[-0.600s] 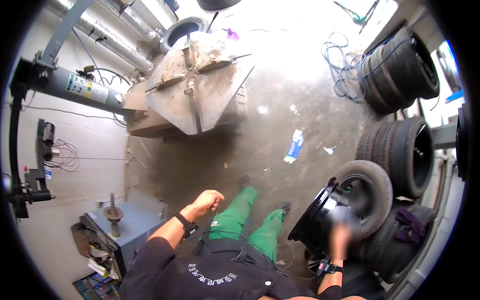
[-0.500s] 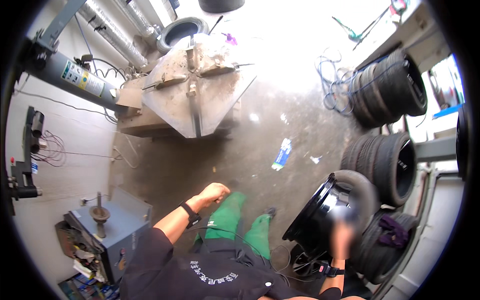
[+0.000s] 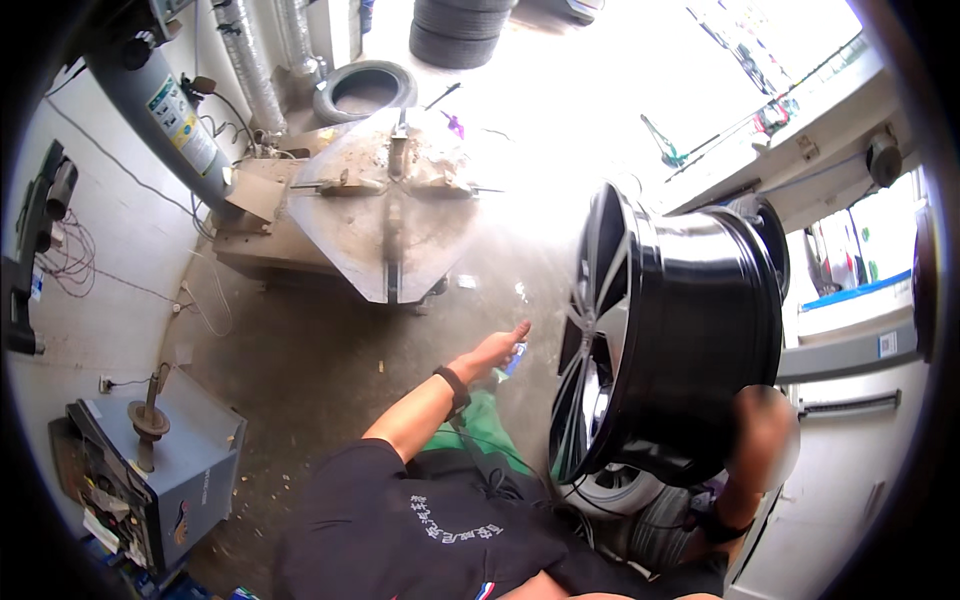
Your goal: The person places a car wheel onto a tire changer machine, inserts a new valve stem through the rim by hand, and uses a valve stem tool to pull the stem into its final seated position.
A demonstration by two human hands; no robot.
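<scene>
Wheel rim (image 3: 690, 320), glossy black metal with silver spokes, sits three o'clock from the empty, loosely curled left hand (image 3: 497, 350), axle roughly nine-to-three. Right hand (image 3: 765, 437)'s closer, around its four-o'clock edge, grip too blurry to tell tbh.

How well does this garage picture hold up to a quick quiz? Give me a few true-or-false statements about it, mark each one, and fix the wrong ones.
1. The person's right hand is at the edge of a black wheel rim. True, though the hand is blurred.
2. The left hand touches the rim too. False: the left hand is apart from it.
3. The person wears red trousers. False: the trousers are green.
4. A loose tyre lies beyond the metal clamping plate. True.
5. The blue-grey cabinet stands to the person's right. False: the cabinet is on the left.
</scene>
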